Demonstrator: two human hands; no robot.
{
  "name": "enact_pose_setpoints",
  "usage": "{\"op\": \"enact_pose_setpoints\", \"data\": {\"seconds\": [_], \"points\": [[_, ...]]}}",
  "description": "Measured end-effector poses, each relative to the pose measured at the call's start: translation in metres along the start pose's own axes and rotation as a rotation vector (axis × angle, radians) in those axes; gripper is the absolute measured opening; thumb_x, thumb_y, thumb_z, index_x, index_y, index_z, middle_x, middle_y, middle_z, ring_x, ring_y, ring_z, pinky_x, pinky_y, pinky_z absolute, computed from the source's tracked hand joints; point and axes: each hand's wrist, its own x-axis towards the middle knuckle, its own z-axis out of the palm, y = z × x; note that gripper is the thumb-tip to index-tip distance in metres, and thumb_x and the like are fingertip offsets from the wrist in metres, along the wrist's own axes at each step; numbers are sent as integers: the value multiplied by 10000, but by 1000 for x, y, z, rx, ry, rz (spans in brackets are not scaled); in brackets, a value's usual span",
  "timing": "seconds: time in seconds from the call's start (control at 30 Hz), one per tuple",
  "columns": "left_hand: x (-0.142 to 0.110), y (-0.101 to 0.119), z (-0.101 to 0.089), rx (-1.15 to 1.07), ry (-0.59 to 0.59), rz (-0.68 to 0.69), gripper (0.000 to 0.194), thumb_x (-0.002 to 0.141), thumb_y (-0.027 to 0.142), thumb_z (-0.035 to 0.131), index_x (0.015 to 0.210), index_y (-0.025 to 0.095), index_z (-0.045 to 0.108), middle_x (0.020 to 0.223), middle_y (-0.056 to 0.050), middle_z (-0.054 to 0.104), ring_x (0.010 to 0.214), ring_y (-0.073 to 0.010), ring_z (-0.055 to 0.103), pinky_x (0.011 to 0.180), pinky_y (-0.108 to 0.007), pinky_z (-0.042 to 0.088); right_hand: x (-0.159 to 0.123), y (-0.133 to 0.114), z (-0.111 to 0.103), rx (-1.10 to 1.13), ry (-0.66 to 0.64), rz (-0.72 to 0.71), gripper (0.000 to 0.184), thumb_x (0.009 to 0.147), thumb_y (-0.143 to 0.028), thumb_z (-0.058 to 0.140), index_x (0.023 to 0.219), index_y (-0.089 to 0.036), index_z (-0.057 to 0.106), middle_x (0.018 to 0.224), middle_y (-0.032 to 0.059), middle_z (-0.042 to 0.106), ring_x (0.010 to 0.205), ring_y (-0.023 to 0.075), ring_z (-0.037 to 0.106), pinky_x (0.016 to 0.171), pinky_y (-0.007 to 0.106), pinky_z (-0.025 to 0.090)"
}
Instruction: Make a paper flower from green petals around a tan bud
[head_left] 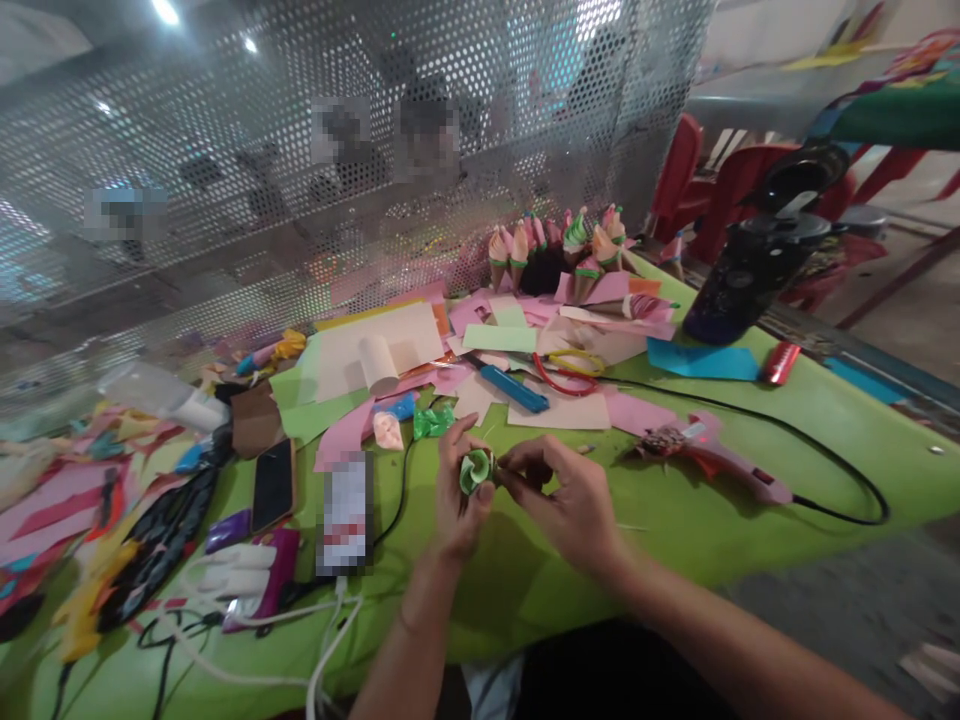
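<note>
Between my two hands is a small curled green paper piece (477,470), rolled like a rosette with a darker edge at its right. My left hand (459,500) grips it, thumb at its lower side and fingers behind. The fingers of my right hand (562,490) are pinched together at its right edge; whatever lies between those fingertips is too small to make out. Just behind my hands lie a green wrapped lump (433,421) and a blue-handled cutter (514,389). A pink hot glue gun (739,465) rests to the right, its nozzle end covered in brownish residue.
Paper ice cream cones (577,240) stand at the back, near a black tumbler (754,270) with its lid up. Scissors (566,372) lie among paper sheets. Phones (274,485), cables and a yellow glue gun (90,600) crowd the left. A perforated metal panel (262,150) borders the table.
</note>
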Motion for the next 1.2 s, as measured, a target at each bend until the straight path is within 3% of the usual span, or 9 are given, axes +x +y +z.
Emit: {"op": "enact_pose_setpoints", "data": {"seconds": [0.13, 0.33, 0.5, 0.7, 0.97, 1.2], "points": [[1, 8, -1, 18, 49, 88, 644, 863, 677, 486, 1303, 207, 497, 912, -48, 566, 734, -189, 517, 743, -385, 473, 0, -1, -1, 23, -44, 16, 74, 864, -214, 639, 793, -200, 623, 692, -11, 650, 547, 104, 542, 530, 216, 452], [2, 4, -3, 27, 79, 125, 645, 872, 667, 474, 1315, 199, 467, 849, -26, 563, 697, -184, 516, 730, -375, 467, 0, -4, -10, 45, -85, 36, 73, 890, -222, 631, 823, -198, 646, 741, 10, 652, 590, 120, 545, 556, 237, 455], [0, -3, -4, 82, 125, 117, 526, 869, 668, 474, 1093, 203, 574, 1019, -82, 581, 756, -193, 534, 783, -387, 462, -2, -4, -12, 93, -109, 44, 70, 905, -201, 625, 858, -198, 677, 782, 23, 672, 662, 135, 591, 582, 236, 476], [2, -1, -2, 27, 107, 88, 682, 859, 680, 470, 1328, 185, 439, 873, -44, 571, 696, -184, 509, 701, -354, 464, -3, -2, -10, 101, -118, 31, 97, 912, -200, 615, 920, -207, 711, 855, 45, 696, 729, 153, 642, 606, 251, 507], [2, -3, -3, 30, 134, 124, 614, 873, 655, 478, 1268, 185, 505, 919, -56, 588, 695, -177, 518, 713, -354, 463, 0, 0, -9, 74, -117, 12, 94, 913, -189, 608, 923, -198, 701, 838, 43, 698, 699, 144, 646, 593, 242, 515], [2, -1, -2, 2, 119, 88, 639, 866, 650, 496, 1315, 196, 473, 884, -38, 581, 695, -179, 519, 700, -348, 456, 0, -1, -10, 57, -140, 15, 99, 909, -177, 604, 957, -200, 688, 852, 40, 694, 686, 141, 629, 584, 239, 488]]}}
